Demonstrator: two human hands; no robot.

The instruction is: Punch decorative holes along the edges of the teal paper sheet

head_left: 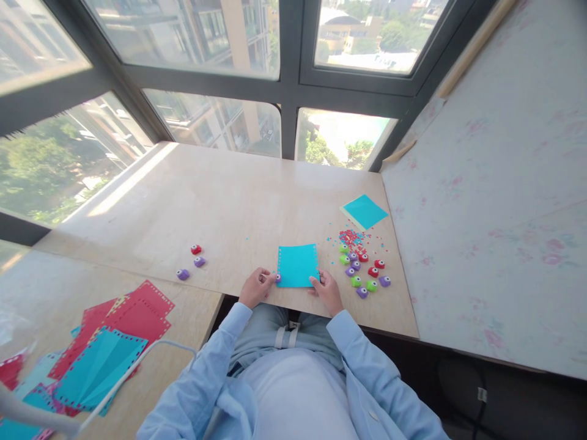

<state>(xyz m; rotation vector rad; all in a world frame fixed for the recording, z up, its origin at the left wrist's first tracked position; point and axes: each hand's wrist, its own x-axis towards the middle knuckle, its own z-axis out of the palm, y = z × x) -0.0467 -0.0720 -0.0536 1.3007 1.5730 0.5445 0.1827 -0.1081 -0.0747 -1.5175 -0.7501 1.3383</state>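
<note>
A turquoise paper sheet [297,264] with punched holes along its side edges lies flat on the wooden table [238,208] in front of me. My left hand [257,287] rests at its lower left corner, closed on a small purple punch [277,278] that sits on the paper's edge. My right hand [326,288] presses the sheet's lower right corner with its fingertips.
A cluster of small red, purple and green punches [364,272] and confetti bits [351,237] lies right of the sheet. More turquoise paper [364,211] sits farther back right. Three punches [192,261] lie to the left. Red and turquoise punched sheets [103,351] cover the lower left table.
</note>
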